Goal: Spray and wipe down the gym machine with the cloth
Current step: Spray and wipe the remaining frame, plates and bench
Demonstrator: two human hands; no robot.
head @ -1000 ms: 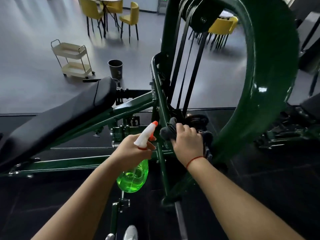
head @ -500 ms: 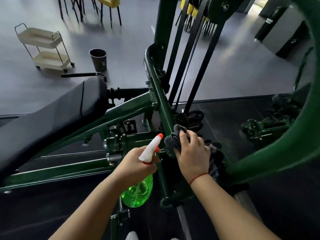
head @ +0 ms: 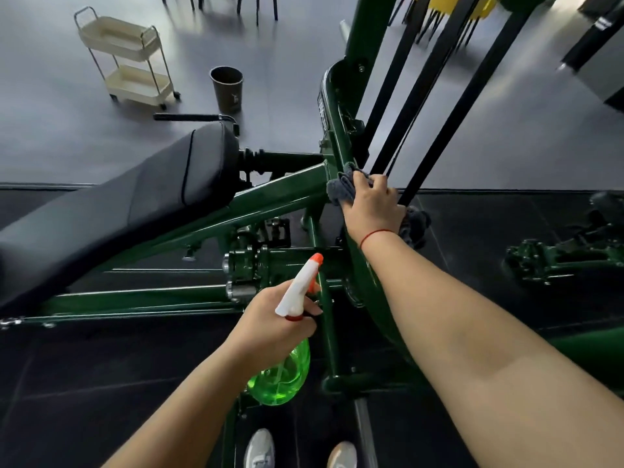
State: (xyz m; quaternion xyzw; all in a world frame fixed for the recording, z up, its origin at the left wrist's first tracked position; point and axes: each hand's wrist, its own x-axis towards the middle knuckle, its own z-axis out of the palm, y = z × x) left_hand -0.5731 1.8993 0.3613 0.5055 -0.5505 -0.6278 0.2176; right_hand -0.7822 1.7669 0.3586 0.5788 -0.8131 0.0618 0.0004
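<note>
While the right hand (head: 371, 207) wipes the frame (head: 338, 138), clutching the cloth (head: 338, 192), the left hand (head: 270, 320) grips the spray bottle (head: 282, 376) at seven o'clock; twelve o'clock stretch probably next.

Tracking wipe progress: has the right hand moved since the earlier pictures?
Yes. The right hand slid the cloth up the green upright, toward the diagonal tube.

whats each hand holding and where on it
Left hand grips the green plastic spray bottle at its white neck; right hand holds the bunched grey cloth by its middle.
</note>
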